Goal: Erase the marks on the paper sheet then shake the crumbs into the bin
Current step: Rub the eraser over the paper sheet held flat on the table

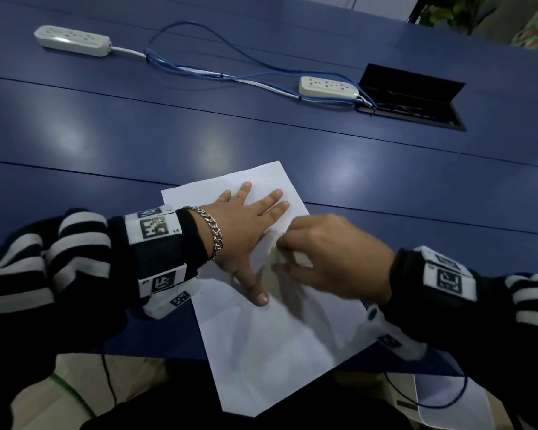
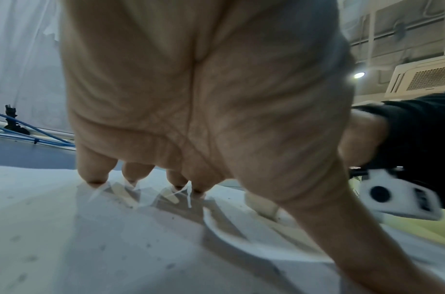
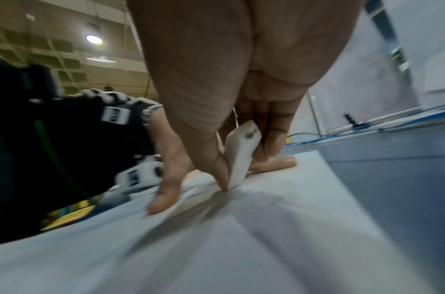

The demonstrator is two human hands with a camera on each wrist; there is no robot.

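No brand or legible writing on any item. The only printed marks are black-and-white square code tags on the white wrist units [image 1: 160,231]; one tag carries small characters too fine to read.

Paper sheet [image 1: 261,352]: plain white, lies flat on the blue worktop [image 1: 261,135], skewed, its near corner overhanging the worktop's front edge. Surface shows scattered small dark specks, seen best in the left wrist view [image 2: 65,248]. The marks themselves cannot be made out; the area around the eraser is motion-blurred.

Left hand [image 1: 246,225]: palm down on the upper part of the sheet, fingers straight and spread, thumb stretched toward the near side. All fingertips [image 2: 94,179] press on the paper. It holds nothing. A silver chain bracelet [image 1: 215,234] sits at the wrist.

Right hand [image 1: 333,259]: just right of the left hand, thumb and fingers pinching a white block eraser [image 3: 241,155]. The eraser is tilted, its lower end touching the sheet between the left thumb and left fingers. A dark smudge shows on its upper face.

Surroundings: two white power strips [image 1: 72,40] [image 1: 328,86] lie far back on the worktop, joined by white and blue cables [image 1: 199,68] that run into an open black cable hatch [image 1: 413,97]. All are well apart from the sheet. Below the worktop's front edge at right, a pale container with a clear liner [image 1: 448,401], crossed by a thin dark cable. Both sleeves are black with white stripes.
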